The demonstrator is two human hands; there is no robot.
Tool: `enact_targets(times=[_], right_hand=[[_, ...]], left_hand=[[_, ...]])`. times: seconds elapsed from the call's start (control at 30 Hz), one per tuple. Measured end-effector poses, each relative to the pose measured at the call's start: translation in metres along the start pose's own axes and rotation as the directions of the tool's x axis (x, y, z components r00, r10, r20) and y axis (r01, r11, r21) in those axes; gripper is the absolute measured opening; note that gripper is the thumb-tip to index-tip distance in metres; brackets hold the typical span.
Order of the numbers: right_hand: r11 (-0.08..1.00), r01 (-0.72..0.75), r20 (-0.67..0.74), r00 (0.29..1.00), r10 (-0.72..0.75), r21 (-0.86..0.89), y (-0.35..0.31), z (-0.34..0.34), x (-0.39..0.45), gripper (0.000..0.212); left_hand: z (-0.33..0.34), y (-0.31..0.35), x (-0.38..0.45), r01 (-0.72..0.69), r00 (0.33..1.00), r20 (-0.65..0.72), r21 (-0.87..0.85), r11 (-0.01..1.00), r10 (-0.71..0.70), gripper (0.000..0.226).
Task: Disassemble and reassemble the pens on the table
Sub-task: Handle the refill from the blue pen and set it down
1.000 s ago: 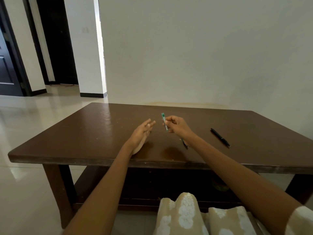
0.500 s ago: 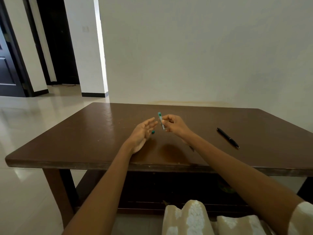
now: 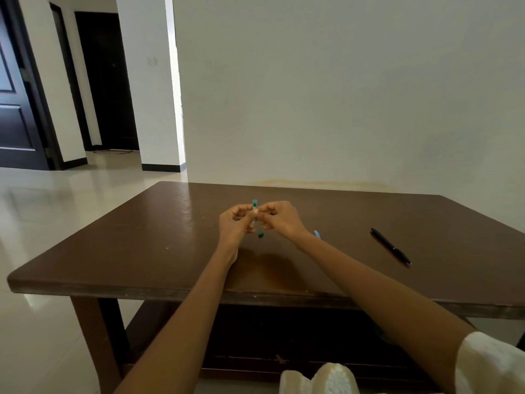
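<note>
On the brown tabletop [image 3: 142, 245] by a white wall lies a black pen [image 3: 390, 246]. Above it, the left hand [image 3: 235, 226] and right hand [image 3: 279, 218] meet, fingers pinching a green pen [image 3: 254, 207].

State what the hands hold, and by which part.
Both hands, left hand and right hand, pinch the green pen piece around its middle; its top end sticks out.

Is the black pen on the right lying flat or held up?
Lying flat. The black pen rests on the brown wooden table, apart from both hands.
</note>
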State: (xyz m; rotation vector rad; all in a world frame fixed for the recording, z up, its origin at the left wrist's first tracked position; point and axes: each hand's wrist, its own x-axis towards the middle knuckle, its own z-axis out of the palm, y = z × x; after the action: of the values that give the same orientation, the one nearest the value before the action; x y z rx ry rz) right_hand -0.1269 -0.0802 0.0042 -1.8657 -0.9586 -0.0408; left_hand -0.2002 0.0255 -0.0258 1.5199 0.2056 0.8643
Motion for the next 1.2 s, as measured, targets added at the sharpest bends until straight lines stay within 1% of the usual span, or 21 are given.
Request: enact_targets(times=[0.07, 0.13, 0.23, 0.3, 0.37, 0.5, 0.57, 0.63, 0.7, 0.77, 0.8, 0.9, 1.0, 1.1, 1.2], right_hand=[[0.998, 0.014, 0.018, 1.000, -0.013, -0.066, 0.004, -0.001, 0.003, 0.021], [0.971, 0.037, 0.089, 0.996, -0.016, -0.236, 0.009, -0.003, 0.007, 0.023], [0.865, 0.085, 0.263, 0.963, 0.055, -0.495, 0.017, -0.004, 0.012, 0.027], [0.795, 0.135, 0.339, 0.936, 0.094, -0.591, 0.020, -0.002, 0.015, 0.028], [0.758, 0.171, 0.368, 0.925, 0.097, -0.630, 0.021, -0.001, 0.020, 0.028], [0.765, 0.172, 0.349, 0.934, 0.072, -0.620, 0.023, -0.005, 0.028, 0.022], [0.821, 0.128, 0.286, 0.957, 0.044, -0.556, 0.027, -0.008, 0.029, 0.014], [0.917, 0.059, 0.147, 0.989, 0.000, -0.395, 0.027, -0.011, 0.029, 0.010], [0.988, 0.002, 0.005, 1.000, -0.001, -0.154, 0.022, -0.016, 0.029, 0.011], [1.000, -0.002, -0.059, 0.998, 0.002, 0.016, 0.012, -0.022, 0.032, 0.009], [0.999, 0.012, -0.071, 0.997, -0.008, 0.048, 0.007, -0.024, 0.035, 0.012], [0.997, 0.059, -0.061, 0.997, -0.056, 0.045, -0.006, -0.024, 0.041, 0.020], [0.996, 0.088, -0.041, 0.995, -0.088, -0.005, -0.013, -0.021, 0.043, 0.022], [0.990, 0.104, 0.016, 0.995, -0.103, -0.091, -0.013, -0.019, 0.042, 0.020], [0.984, 0.116, 0.026, 0.993, -0.113, -0.139, -0.014, -0.016, 0.040, 0.019]], left_hand=[[0.003, 0.000, 0.005, 0.001, 0.999, -0.032, 0.010, 1.000, 0.000, 0.020], [0.005, 0.001, 0.011, -0.008, 0.998, -0.063, 0.016, 1.000, 0.009, 0.013], [0.007, 0.003, 0.023, -0.009, 0.990, -0.142, 0.024, 1.000, 0.012, 0.008], [0.007, 0.004, 0.030, -0.022, 0.986, -0.163, 0.032, 0.999, 0.026, 0.008], [0.006, 0.001, 0.036, -0.039, 0.986, -0.162, 0.061, 0.997, 0.048, 0.006], [0.005, -0.007, 0.038, -0.081, 0.987, -0.130, 0.110, 0.991, 0.095, 0.007], [0.004, -0.011, 0.038, -0.095, 0.986, -0.129, 0.103, 0.990, 0.108, 0.009], [0.003, -0.012, 0.038, -0.117, 0.984, -0.126, 0.072, 0.990, 0.125, 0.012], [0.003, -0.011, 0.038, -0.147, 0.983, -0.103, 0.073, 0.986, 0.154, 0.017], [0.004, -0.011, 0.037, -0.183, 0.979, -0.068, 0.118, 0.976, 0.192, 0.019], [0.005, -0.011, 0.037, -0.195, 0.977, -0.056, 0.142, 0.970, 0.205, 0.019], [0.006, -0.011, 0.036, -0.206, 0.975, -0.045, 0.200, 0.958, 0.219, 0.017], [0.006, -0.012, 0.032, -0.210, 0.973, -0.036, 0.258, 0.943, 0.227, 0.013], [0.004, -0.011, 0.030, -0.185, 0.976, -0.065, 0.255, 0.949, 0.208, 0.013], [0.003, -0.010, 0.030, -0.177, 0.978, -0.066, 0.252, 0.951, 0.199, 0.012]])
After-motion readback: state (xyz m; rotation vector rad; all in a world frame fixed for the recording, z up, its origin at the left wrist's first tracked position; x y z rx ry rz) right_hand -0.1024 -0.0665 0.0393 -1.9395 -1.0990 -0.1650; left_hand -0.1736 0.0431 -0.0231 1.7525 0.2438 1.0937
